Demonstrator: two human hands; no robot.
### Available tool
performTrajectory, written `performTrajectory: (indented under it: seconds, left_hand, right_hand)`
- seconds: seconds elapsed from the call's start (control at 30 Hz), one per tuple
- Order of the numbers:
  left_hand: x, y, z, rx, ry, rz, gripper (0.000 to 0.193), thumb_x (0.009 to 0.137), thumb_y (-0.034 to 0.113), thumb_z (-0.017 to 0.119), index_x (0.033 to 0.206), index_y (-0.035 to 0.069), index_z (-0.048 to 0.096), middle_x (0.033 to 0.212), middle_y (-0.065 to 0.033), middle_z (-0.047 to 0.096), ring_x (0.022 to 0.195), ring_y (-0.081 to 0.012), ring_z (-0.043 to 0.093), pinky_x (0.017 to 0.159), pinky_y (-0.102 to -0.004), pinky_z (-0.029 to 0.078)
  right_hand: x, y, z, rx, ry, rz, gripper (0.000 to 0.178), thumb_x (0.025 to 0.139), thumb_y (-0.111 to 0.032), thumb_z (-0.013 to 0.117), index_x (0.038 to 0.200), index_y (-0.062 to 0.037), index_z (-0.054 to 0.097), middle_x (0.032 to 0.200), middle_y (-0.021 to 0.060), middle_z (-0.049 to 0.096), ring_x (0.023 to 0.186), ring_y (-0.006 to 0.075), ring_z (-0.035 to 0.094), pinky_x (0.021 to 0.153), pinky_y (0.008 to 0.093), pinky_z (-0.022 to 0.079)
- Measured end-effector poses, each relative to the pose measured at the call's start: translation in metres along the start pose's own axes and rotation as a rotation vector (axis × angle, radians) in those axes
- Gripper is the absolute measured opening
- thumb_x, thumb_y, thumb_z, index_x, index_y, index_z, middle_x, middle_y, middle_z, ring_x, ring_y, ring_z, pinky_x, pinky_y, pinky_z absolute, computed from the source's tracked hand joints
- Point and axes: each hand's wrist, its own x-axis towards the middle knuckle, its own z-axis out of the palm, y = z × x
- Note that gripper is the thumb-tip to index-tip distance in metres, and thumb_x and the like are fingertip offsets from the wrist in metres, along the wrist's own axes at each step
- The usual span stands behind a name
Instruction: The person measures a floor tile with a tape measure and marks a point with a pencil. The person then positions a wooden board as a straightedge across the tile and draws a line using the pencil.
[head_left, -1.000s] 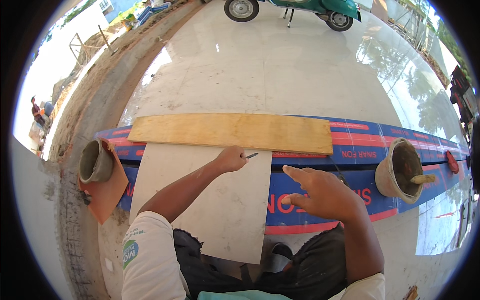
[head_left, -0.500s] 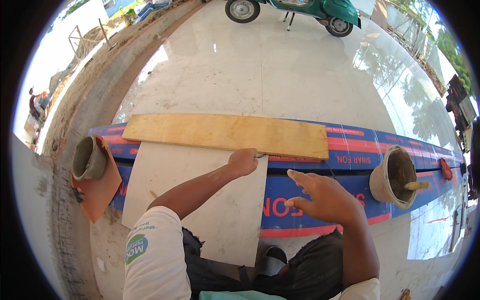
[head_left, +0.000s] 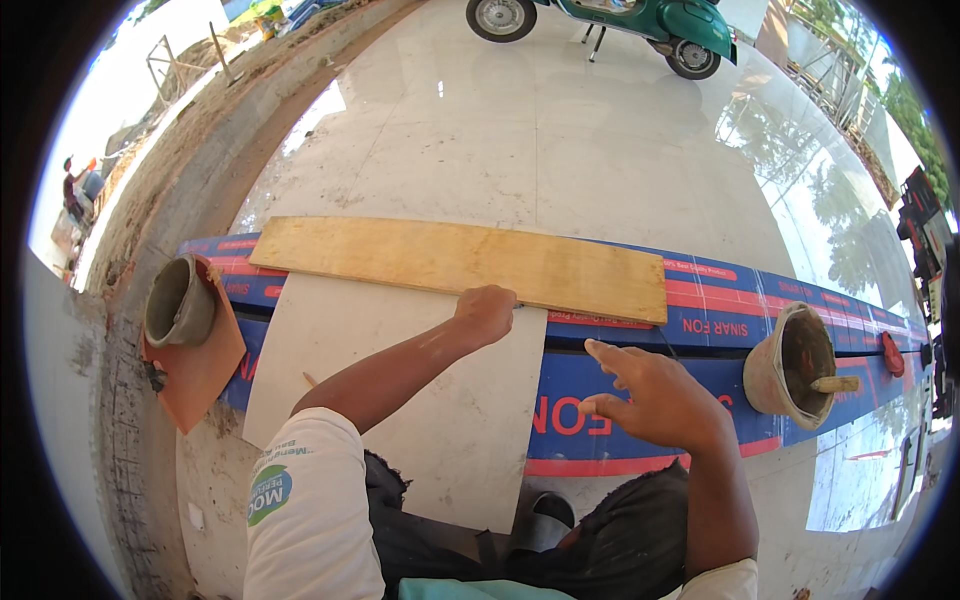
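Kneeling over a pale tile [head_left: 400,400] on the floor, the person has the left hand [head_left: 487,312] at the tile's far right corner, just at the near edge of a wooden board [head_left: 460,262]. Left fingers are curled shut around a thin dark stick, probably a pencil [head_left: 518,304]; only its tip shows past the knuckles, touching the line where tile meets board.

Right hand [head_left: 650,395] hovers above a blue and red sheet [head_left: 640,385], to the right of the tile. Its fingers are spread and open, holding nothing; contact with the sheet cannot be told.

Board lies flat, long side left to right, across the far edge of the tile and onto the blue and red sheet.

Left of the tile: a grey bucket [head_left: 180,300] sits on a reddish-brown tile piece [head_left: 205,365]. Right of the right hand: a second bucket [head_left: 795,360], cement-stained, with a wooden handle [head_left: 835,384] lying in it. A small red round object [head_left: 891,353] rests on the sheet beyond it.

Far side: glossy marble floor [head_left: 560,140] and a green scooter [head_left: 610,18], well apart from the work.
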Motion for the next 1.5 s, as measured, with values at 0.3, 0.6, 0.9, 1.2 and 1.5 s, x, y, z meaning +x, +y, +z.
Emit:
performTrajectory:
  seconds: [0.3,0.6,0.9,1.2,1.5]
  left_hand:
    - [-0.024,-0.059,-0.022,0.087,0.017,-0.073,0.013,0.08,0.01,0.054,0.076,0.002,0.063,0.081,-0.0172,0.064,0.082,-0.0344,0.063,0.071,-0.0459,0.049]
    - [-0.054,-0.133,-0.039,0.179,0.011,-0.183,0.011,0.081,0.007,0.054,0.081,0.003,0.064,0.084,-0.0166,0.065,0.085,-0.0326,0.064,0.072,-0.0441,0.05]
    - [-0.089,-0.214,-0.053,0.237,0.115,-0.31,0.014,0.075,-0.001,0.056,0.082,0.005,0.067,0.088,-0.0167,0.066,0.088,-0.0317,0.066,0.074,-0.042,0.051]
    - [-0.12,-0.298,-0.064,0.239,0.191,-0.407,0.014,0.073,-0.001,0.057,0.081,0.004,0.067,0.085,-0.0181,0.067,0.088,-0.0317,0.066,0.072,-0.0426,0.051]
    - [-0.138,-0.357,-0.06,0.208,0.31,-0.462,0.012,0.072,-0.001,0.058,0.079,0.002,0.067,0.084,-0.0177,0.067,0.085,-0.0329,0.067,0.071,-0.0434,0.051]
  right_hand:
    - [0.011,-0.009,0.007,-0.055,0.017,-0.039,0.066,0.086,-0.037,0.064,0.136,0.0018,0.043,0.128,0.0262,0.054,0.118,0.0387,0.052,0.1,0.0441,0.041]
    - [0.031,-0.029,0.014,-0.122,0.011,-0.049,0.065,0.085,-0.037,0.065,0.134,0.0015,0.046,0.124,0.0256,0.057,0.115,0.0386,0.054,0.098,0.0437,0.042]
    - [0.06,-0.06,0.025,-0.155,-0.021,-0.02,0.063,0.084,-0.033,0.067,0.132,0.0026,0.047,0.123,0.0261,0.057,0.116,0.0385,0.054,0.097,0.0432,0.042]
    - [0.092,-0.091,0.038,-0.183,-0.068,0.032,0.065,0.083,-0.032,0.068,0.133,0.0041,0.046,0.122,0.0263,0.058,0.117,0.0378,0.054,0.097,0.0423,0.043]
    - [0.116,-0.107,0.051,-0.197,-0.092,0.092,0.065,0.082,-0.032,0.07,0.132,0.0034,0.048,0.117,0.0262,0.06,0.111,0.037,0.057,0.094,0.0414,0.045]
